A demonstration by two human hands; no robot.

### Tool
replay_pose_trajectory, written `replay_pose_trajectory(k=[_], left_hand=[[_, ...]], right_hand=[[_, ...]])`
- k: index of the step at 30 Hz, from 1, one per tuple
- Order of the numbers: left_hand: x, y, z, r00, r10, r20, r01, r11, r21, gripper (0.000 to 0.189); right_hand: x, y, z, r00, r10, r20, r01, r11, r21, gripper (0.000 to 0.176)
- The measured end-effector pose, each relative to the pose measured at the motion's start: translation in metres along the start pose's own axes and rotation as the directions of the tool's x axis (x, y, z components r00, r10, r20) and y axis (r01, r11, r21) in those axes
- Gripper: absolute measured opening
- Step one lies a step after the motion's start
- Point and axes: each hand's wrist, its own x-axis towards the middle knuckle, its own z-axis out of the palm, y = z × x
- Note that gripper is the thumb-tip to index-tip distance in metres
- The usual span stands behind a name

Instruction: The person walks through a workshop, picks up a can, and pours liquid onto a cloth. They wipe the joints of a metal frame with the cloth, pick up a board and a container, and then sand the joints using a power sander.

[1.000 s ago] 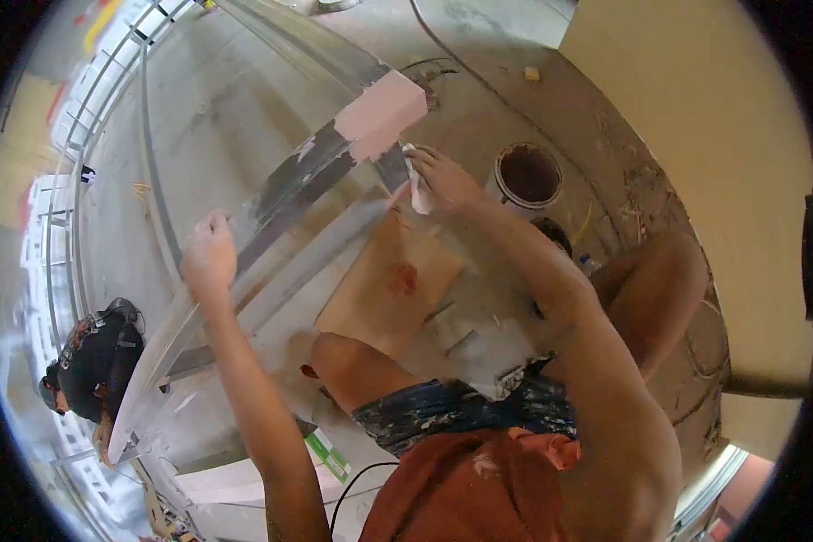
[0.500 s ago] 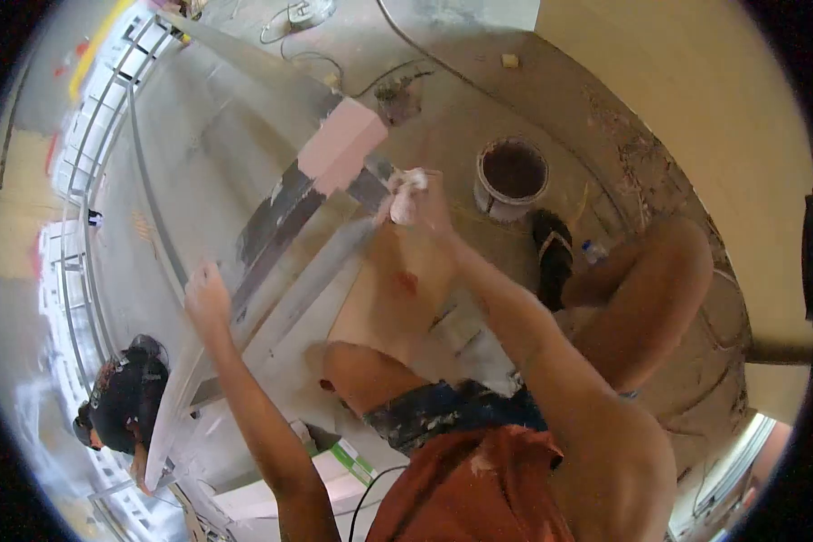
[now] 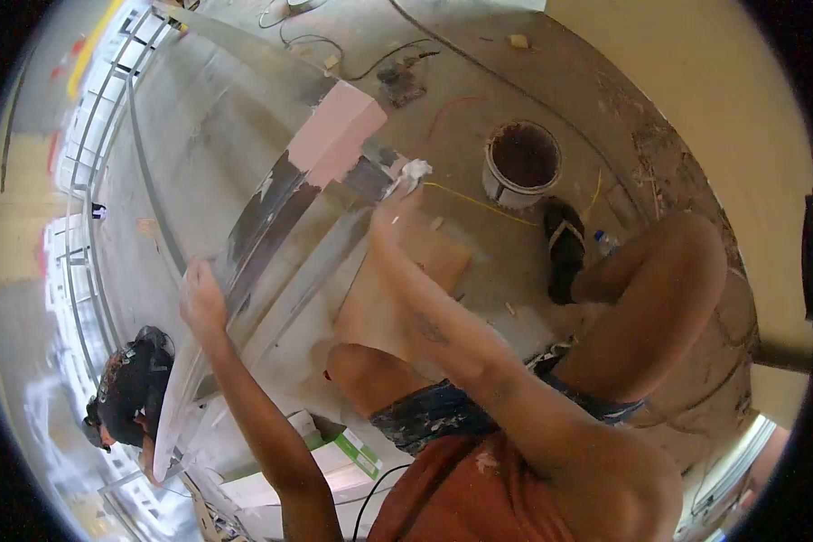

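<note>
A long, curved grey beam (image 3: 260,230) stretches in front of me, with a smooth pink patch (image 3: 339,131) near its far end. My right hand (image 3: 397,208) is closed around a crumpled white cloth (image 3: 414,173), which meets the dark grey arm of the beam just beside the pink patch. Over at the beam's left side, my left hand (image 3: 204,296) has its fingers curled at the edge; they are partly hidden and slightly blurred.
A bucket (image 3: 522,164) with dark, crusted insides stands on the dusty floor near my sandalled foot. A brown board (image 3: 406,275) lies below my right forearm. At lower left a person in black (image 3: 135,384) bends by the railing. A cable (image 3: 479,77) crosses the floor.
My right hand has shifted slightly left, its forearm swinging left across the brown board, with the white cloth still in it. My left hand has barely moved.
</note>
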Motion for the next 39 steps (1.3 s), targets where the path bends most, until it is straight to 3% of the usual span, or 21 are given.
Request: replay_pose_trajectory(k=[1,2,3,4,5,7,8,9,10,12,13,15,17,19,20,27,29,30,32,35,39], left_hand=[[0.000,-0.014,0.014,0.991,0.097,-0.092,-0.094,0.995,0.045,0.030],[-0.003,-0.026,0.021,0.965,0.191,-0.178,-0.175,0.979,0.101,0.031],[-0.004,-0.023,0.015,0.970,0.168,-0.175,-0.152,0.983,0.104,0.031],[0.000,-0.009,0.002,0.993,0.109,-0.047,-0.097,0.974,0.205,0.031],[0.001,0.004,-0.008,0.997,0.034,0.073,-0.055,0.952,0.300,0.031],[-0.003,0.020,-0.025,0.998,0.022,0.059,-0.034,0.973,0.227,0.029],[-0.005,0.024,-0.028,0.998,0.045,0.052,-0.054,0.984,0.171,0.028],[-0.005,0.024,-0.026,0.998,0.032,0.049,-0.039,0.986,0.164,0.028],[-0.004,0.022,-0.024,0.999,-0.007,0.037,0.003,0.993,0.116,0.025],[-0.005,0.020,-0.025,0.997,-0.067,0.024,0.065,0.995,0.070,0.023],[-0.007,0.019,-0.024,1.000,0.013,0.009,-0.014,0.987,0.158,0.025],[-0.007,0.023,-0.031,0.996,0.083,0.026,-0.087,0.963,0.254,0.028],[-0.001,0.033,-0.041,0.989,-0.026,0.143,-0.009,0.972,0.237,0.037],[0.001,0.034,-0.042,0.988,-0.084,0.133,0.066,0.989,0.134,0.040],[0.002,0.035,-0.041,0.984,-0.124,0.130,0.122,0.992,0.027,0.043],[-0.002,0.034,-0.045,0.988,-0.143,0.066,0.148,0.985,-0.085,0.043],[0.001,0.049,-0.057,0.943,-0.267,0.198,0.294,0.948,-0.123,0.037],[0.003,0.048,-0.057,0.941,-0.282,0.189,0.310,0.941,-0.138,0.037],[-0.001,0.043,-0.051,0.963,-0.209,0.170,0.235,0.960,-0.153,0.041],[-0.003,0.043,-0.054,0.956,-0.236,0.173,0.266,0.948,-0.173,0.043],[-0.005,0.046,-0.047,0.953,-0.261,0.153,0.294,0.921,-0.257,0.041]], right_hand=[[0.013,-0.007,-0.002,1.000,-0.001,0.011,0.001,1.000,-0.005,0.058],[0.033,-0.019,-0.008,0.947,0.272,0.174,-0.297,0.944,0.142,0.058],[0.032,-0.019,-0.009,0.878,0.390,0.277,-0.447,0.876,0.184,0.058],[0.031,-0.018,-0.009,0.784,0.496,0.372,-0.589,0.784,0.196,0.059],[0.022,-0.010,-0.005,0.898,0.336,0.285,-0.405,0.884,0.233,0.060],[0.007,0.015,0.014,0.967,0.124,0.224,-0.178,0.953,0.245,0.061],[-0.009,0.046,0.024,0.965,-0.248,-0.086,0.238,0.965,-0.111,0.052],[-0.010,0.056,0.028,0.871,-0.467,-0.153,0.407,0.860,-0.306,0.048],[-0.012,0.053,0.028,0.870,-0.473,-0.139,0.417,0.857,-0.304,0.048],[-0.015,0.038,0.025,0.949,-0.266,-0.168,0.253,0.963,-0.095,0.047],[-0.006,0.021,0.025,0.998,-0.030,-0.064,0.035,0.996,0.088,0.049],[0.016,-0.009,0.023,0.953,0.295,0.062,-0.300,0.910,0.286,0.052],[0.023,-0.022,0.022,0.911,0.406,0.074,-0.408,0.859,0.308,0.056],[0.009,-0.032,0.015,0.895,0.439,0.073,-0.440,0.847,0.299,0.059],[-0.011,-0.063,0.007,0.805,0.525,0.276,-0.592,0.680,0.431,0.061],[-0.007,-0.052,0.017,0.816,0.508,0.278,-0.578,0.694,0.430,0.054],[-0.014,-0.064,0.017,0.814,0.506,0.286,-0.581,0.681,0.447,0.051],[-0.018,-0.070,0.019,0.813,0.499,0.299,-0.581,0.667,0.466,0.050],[-0.021,-0.078,0.020,0.822,0.481,0.304,-0.569,0.677,0.467,0.048],[-0.001,-0.060,0.023,0.832,0.499,0.242,-0.554,0.715,0.426,0.051],[0.022,-0.053,-0.008,0.845,0.445,0.298,-0.530,0.772,0.349,0.052]])
